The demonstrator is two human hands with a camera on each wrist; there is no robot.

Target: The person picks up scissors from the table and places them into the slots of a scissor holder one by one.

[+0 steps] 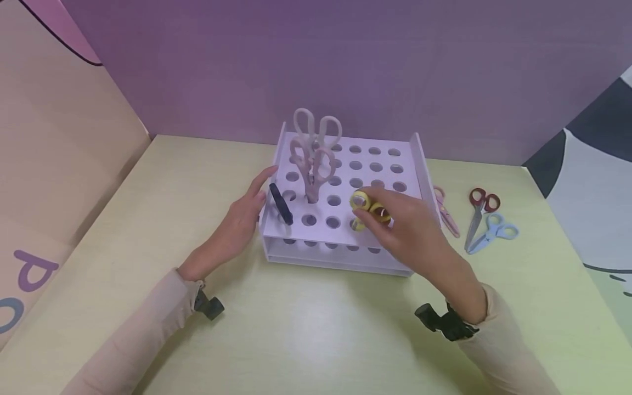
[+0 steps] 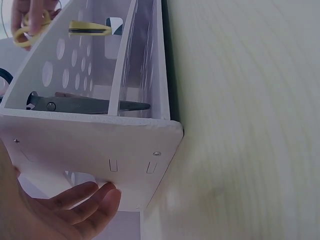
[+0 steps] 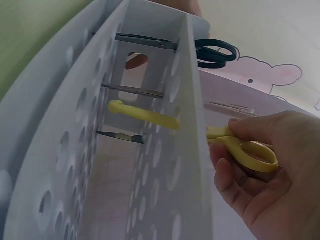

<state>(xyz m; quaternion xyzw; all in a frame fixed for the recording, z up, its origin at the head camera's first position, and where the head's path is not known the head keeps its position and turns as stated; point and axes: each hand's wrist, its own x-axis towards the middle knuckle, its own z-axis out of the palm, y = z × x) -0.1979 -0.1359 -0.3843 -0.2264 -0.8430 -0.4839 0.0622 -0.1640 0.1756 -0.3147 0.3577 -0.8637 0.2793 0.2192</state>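
My right hand pinches the yellow handles of a pair of scissors above the front right of a white rack with rows of round holes. In the right wrist view, their yellow-covered blades point down through a hole in the top board. My left hand rests against the rack's left side, its fingertips touching the panel by a slot. Upright in the rack stand black-handled scissors at front left, pink-handled scissors beside them, and white-handled scissors behind.
On the table to the right of the rack lie pink scissors, dark red-handled scissors and light blue scissors. A purple wall stands behind the table, with printed panels at both sides.
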